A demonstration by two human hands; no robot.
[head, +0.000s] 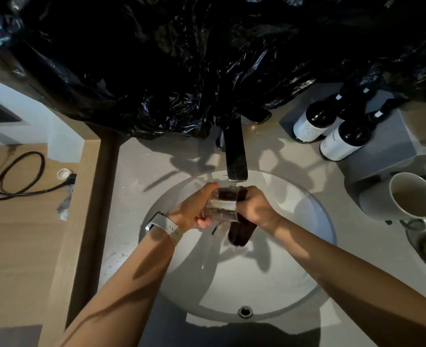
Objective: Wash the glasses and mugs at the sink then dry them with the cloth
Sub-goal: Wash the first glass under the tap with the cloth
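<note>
Head view, looking straight down into the sink, and we're mid-wash. Left hand grips a clear glass, fingers curled round its side, holding it on a tilt right under the tap — a thin run of water falls from the hands toward the bowl. Right hand, just beside the glass and touching it, is curled round a dark cloth; one end looks pushed into the mouth of the glass, the other end hangs down below the right wrist over the basin. So both hands are closed on something, pressed in toward each other with the glass between them.

How far along? Early, by my reading. This glass is in the scrub or rinse stage and not yet dried. Well off to the right of the right hand a pale mug lies on its side on the counter, untouched and apparently waiting its turn. Beyond it, further from the hands, stand dark bottles with white labels. Black plastic sheeting hangs above the tap. No finished, dried pieces are in view — washing the mug and the drying are, I'd say, all to come.
</note>
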